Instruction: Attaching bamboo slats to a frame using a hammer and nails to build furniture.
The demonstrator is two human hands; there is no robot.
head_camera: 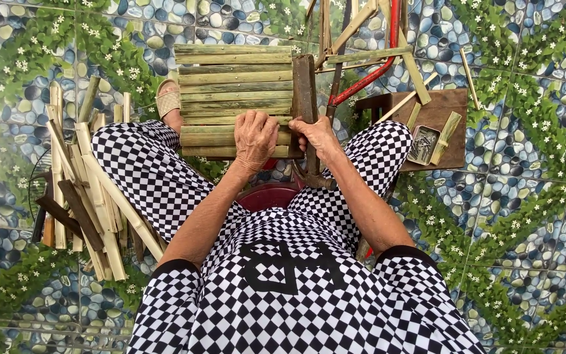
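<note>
Two hands: both on one bamboo slat panel (230,92), which we take as our landmark.
Panel: green-tan split slats laid side by side, resting across the lap in checkered clothing, its far edge over the tiled floor (532,196).
Crosspiece: a dark wooden bar (304,92) runs across the slats at the panel's right end, touching them.
Left hand (255,136): fingers curled, pressed down on the near slats, just left of the bar; we see nothing else in it.
Right hand (316,134): closed around the near end of the bar, at the panel's right corner.
Foot: one sandalled foot (168,99) shows at the panel's left edge.
Loose strips: we note a heap of cut bamboo strips (90,183) on the floor, left of the panel.
Stool: a brown wooden stool (443,115) stands right of the panel, bearing a small tin of nails (423,145).
Frame: a red metal frame (368,75) lies beyond the panel's right end.
Basin: a dark red basin (268,195) sits under the panel's near edge, between the knees.
</note>
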